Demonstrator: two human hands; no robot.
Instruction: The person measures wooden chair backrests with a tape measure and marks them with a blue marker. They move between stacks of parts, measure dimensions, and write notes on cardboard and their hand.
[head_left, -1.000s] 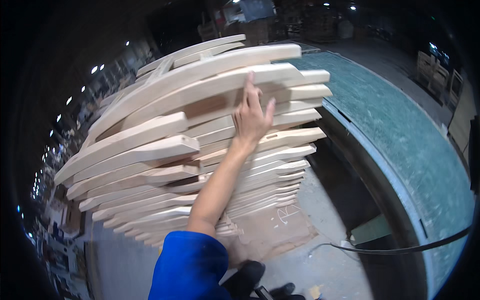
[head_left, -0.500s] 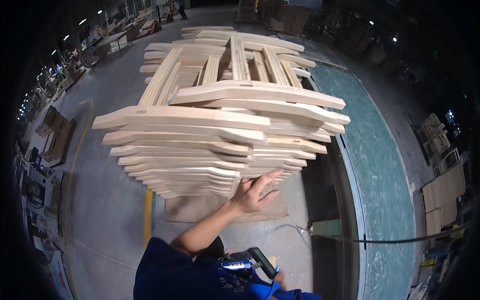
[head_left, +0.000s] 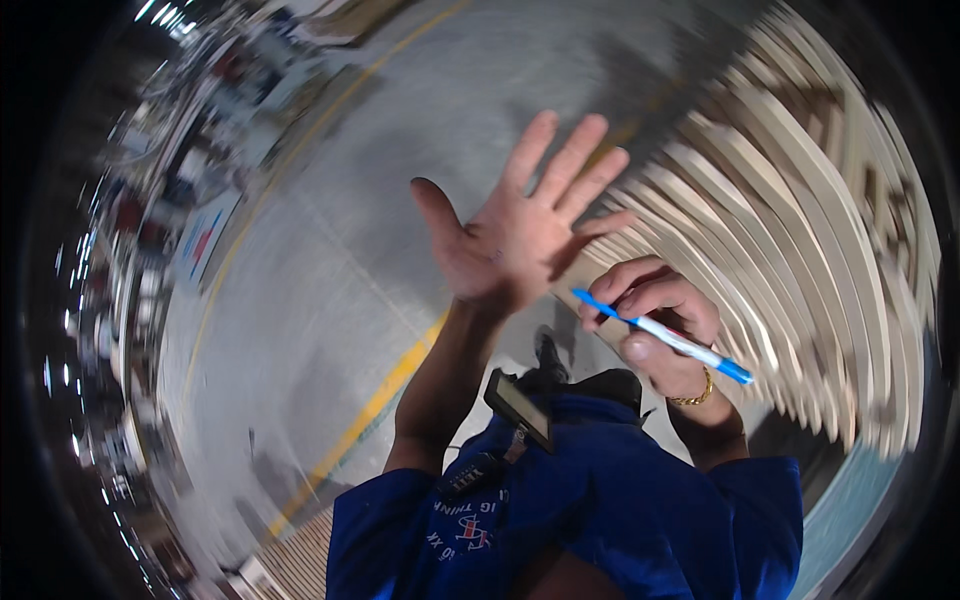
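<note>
My left hand is raised palm up with its fingers spread wide, and nothing lies in it. A small dark mark shows on the palm. Just to its right, my right hand pinches a slim white pen with blue ends between thumb and fingers. The pen slants down to the right, apart from the left hand. Beyond the right hand rises a tall stack of pale wooden frames with curved rails, touched by neither hand as far as I can tell.
A yellow line runs along the grey floor. Slatted pale wood sits at the lower left. Blurred benches and equipment line the far left. A dark flat device hangs at my chest, and green surface shows lower right.
My view has swung left, so the wooden stack now stands at the right. My left hand has left the stack and turned palm up. The right hand with the pen has come into view.
</note>
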